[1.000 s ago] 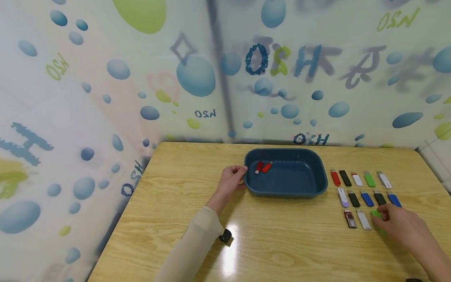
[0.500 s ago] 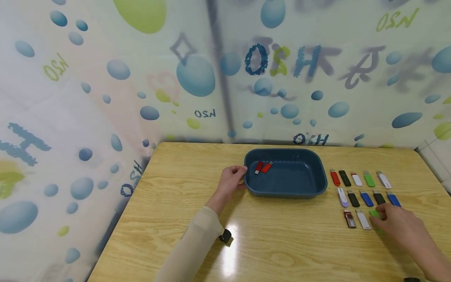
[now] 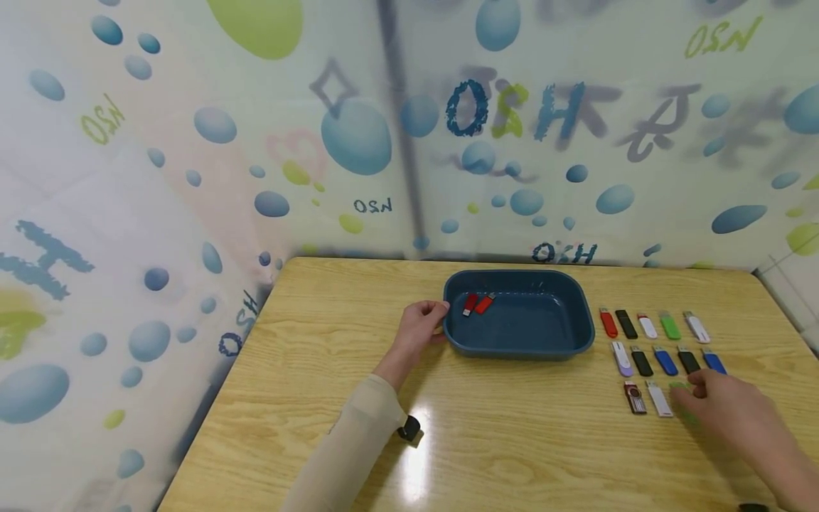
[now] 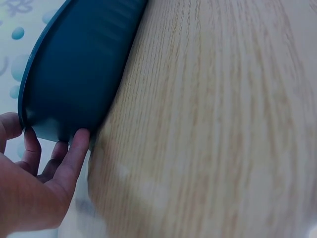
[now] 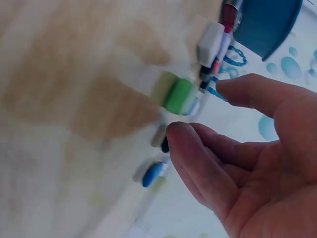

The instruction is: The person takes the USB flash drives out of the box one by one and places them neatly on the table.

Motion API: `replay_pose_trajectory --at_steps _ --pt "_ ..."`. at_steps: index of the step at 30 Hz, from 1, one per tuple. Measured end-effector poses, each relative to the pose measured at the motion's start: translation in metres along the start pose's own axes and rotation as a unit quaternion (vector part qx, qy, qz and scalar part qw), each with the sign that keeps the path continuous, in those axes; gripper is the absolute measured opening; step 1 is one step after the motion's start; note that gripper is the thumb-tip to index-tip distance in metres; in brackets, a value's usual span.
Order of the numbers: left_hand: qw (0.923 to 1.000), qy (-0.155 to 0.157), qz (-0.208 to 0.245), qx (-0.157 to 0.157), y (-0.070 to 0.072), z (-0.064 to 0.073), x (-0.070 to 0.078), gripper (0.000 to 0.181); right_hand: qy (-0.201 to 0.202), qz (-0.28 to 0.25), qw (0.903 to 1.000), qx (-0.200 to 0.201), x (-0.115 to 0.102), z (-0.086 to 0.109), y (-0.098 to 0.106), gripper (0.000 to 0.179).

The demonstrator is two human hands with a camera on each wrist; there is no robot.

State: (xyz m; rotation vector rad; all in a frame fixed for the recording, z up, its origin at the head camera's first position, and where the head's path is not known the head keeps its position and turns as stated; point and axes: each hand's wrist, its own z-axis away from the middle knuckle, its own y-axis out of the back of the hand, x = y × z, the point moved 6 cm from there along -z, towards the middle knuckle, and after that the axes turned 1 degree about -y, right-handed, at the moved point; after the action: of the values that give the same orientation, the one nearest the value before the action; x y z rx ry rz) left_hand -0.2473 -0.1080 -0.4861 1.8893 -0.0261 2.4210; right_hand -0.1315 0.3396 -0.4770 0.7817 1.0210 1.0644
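The person's left hand (image 3: 419, 328) held the near-left rim of the blue tray (image 3: 579, 313), thumb on the lip, fingers curled against its outer wall. Two red USB sticks (image 3: 477, 304) lay inside the tray. The right hand (image 3: 719, 407) hovered with fingers loosely parted, gripping nothing, just over the green USB stick (image 5: 179, 95) in the nearest row of drives on the wooden table (image 3: 333, 370)

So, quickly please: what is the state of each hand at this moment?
Left hand: grips the left rim of the blue tray.
Right hand: open, holding nothing, fingers reaching over the green USB stick.
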Motion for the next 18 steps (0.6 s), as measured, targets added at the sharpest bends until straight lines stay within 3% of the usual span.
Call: replay_pose_trajectory --at_steps 4,10,18 --pt "1.0000 0.002 0.002 0.000 0.000 -0.001 -0.001 0.037 0.006 -0.004 0.9994 0.035 -0.008 0.003 0.013 0.046" --pt "1.0000 0.006 0.002 -0.003 0.000 -0.002 -0.001 0.037 0.044 -0.007 0.9937 0.103 -0.040 0.004 0.035 0.035" --pt "1.0000 0.003 0.004 -0.002 -0.001 -0.001 0.000 0.039 0.111 -0.022 0.9851 0.130 -0.090 0.000 0.050 0.033"
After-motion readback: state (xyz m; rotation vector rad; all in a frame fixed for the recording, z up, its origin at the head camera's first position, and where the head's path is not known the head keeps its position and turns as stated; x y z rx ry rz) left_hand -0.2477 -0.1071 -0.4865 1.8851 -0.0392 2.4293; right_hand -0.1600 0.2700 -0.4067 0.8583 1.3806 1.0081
